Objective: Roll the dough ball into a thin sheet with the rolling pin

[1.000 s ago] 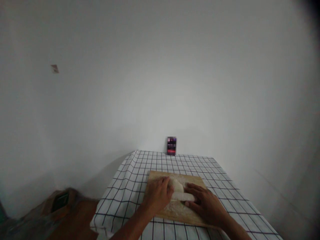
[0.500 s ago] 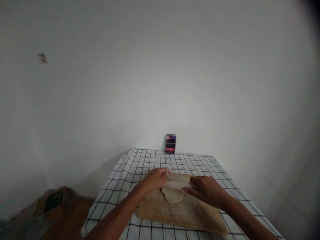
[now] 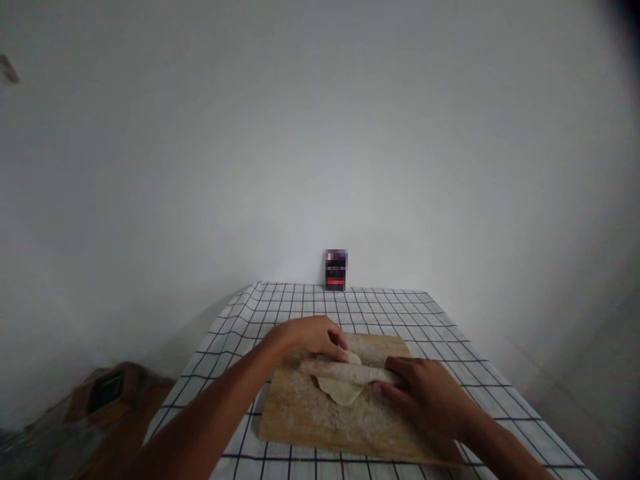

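A flat piece of dough (image 3: pixel 341 392) lies on the floured wooden board (image 3: pixel 305 423). Across it rests a flour-dusted rolling pin (image 3: pixel 345 372), so dough shows on both its near and far sides. My right hand (image 3: pixel 425 387) is closed around the pin's right end. The pin's left end is free. Beyond the pin, my left hand (image 3: pixel 317 335) has its fingers bent down and pinched at the far edge of the dough; the fingertips are partly hidden.
The board sits on a table with a white, black-checked cloth (image 3: pixel 295 307). A dark, pixelated upright object (image 3: pixel 335 270) stands at the table's back edge against the pale wall (image 3: pixel 320 133). On the floor at lower left is a brown box (image 3: pixel 110 393).
My left hand has let go of the rolling pin's left end and moved onto the dough's far edge. The pin now lies more over the dough's middle. The view has shifted slightly.
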The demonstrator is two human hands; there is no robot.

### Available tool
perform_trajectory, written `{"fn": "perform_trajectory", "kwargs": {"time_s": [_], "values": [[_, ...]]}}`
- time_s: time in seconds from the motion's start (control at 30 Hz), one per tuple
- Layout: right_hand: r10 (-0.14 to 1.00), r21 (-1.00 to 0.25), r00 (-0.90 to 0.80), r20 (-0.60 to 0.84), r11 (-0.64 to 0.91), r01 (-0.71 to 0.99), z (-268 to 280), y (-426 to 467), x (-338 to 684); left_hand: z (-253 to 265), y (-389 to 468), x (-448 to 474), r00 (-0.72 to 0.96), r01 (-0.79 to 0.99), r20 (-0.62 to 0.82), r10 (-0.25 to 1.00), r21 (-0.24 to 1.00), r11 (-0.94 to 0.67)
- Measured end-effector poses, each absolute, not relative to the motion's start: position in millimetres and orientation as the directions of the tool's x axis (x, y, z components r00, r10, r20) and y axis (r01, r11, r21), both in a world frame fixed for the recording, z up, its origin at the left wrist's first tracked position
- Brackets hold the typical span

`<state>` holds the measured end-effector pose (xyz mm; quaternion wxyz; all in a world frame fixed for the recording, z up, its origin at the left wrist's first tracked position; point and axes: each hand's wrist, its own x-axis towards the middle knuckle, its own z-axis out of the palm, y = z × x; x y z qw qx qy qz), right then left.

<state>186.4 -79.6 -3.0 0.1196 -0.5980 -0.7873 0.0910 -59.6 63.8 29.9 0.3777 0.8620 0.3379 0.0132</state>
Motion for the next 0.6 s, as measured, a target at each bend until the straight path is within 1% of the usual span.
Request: {"fn": "perform_trajectory", "kwargs": {"time_s": [0.13,0.23,0.27,0.4,0.5,0.6], "values": [[0.968,-0.307,-0.230,0.095,0.249,0.919,-3.8,-77.9,182.0,27.9,61.2,-67.8,0.728,0.634,-0.213,0.652,0.572,-0.521],[0.967,-0.321,-0.231,0.102,0.252,0.913,-4.0,-76.8,176.9,32.4,59.5,-73.2,0.710,0.669,-0.220,0.669,0.506,-0.544],[0.967,-0.334,-0.232,0.102,0.253,0.908,-4.0,-76.8,175.3,34.8,57.5,-74.6,0.708,0.672,-0.200,0.678,0.489,-0.557],[0.968,-0.390,-0.231,0.094,0.250,0.886,-4.0,-78.1,170.2,39.4,40.3,-78.6,0.682,0.657,-0.017,0.731,0.451,-0.604],[0.968,-0.401,-0.235,0.089,0.251,0.881,-3.0,-78.6,166.9,29.1,26.0,-79.9,0.685,0.631,0.055,0.727,0.453,-0.629],[0.969,-0.411,-0.229,0.097,0.248,0.877,-1.1,-78.4,164.2,10.7,18.3,-81.4,0.672,0.579,0.191,0.715,0.467,-0.668]]}}
